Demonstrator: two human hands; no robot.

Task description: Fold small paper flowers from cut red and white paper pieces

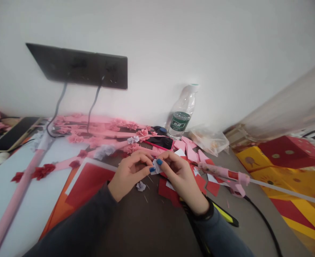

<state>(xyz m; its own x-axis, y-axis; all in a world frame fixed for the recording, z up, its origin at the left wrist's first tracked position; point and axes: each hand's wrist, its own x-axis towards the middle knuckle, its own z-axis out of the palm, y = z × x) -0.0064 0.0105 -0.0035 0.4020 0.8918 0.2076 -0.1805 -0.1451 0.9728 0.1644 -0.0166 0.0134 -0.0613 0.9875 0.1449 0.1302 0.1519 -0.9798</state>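
Apparently shaping pale paper point(155, 168), clamped in fingers of left hand point(130, 174) and right hand point(179, 175), with paper flower point(140, 186) at seven o'clock; likely calls for gentle pressure.

The left hand point(132, 173) and right hand point(177, 175) hide much of the pale paper point(155, 169). At one o'clock from them, print on the bottle label point(179, 121) is blurred. A yellow-and-black tool point(223, 213) is partly hidden at five; the pink pole point(16, 200) is cut off at eight o'clock.
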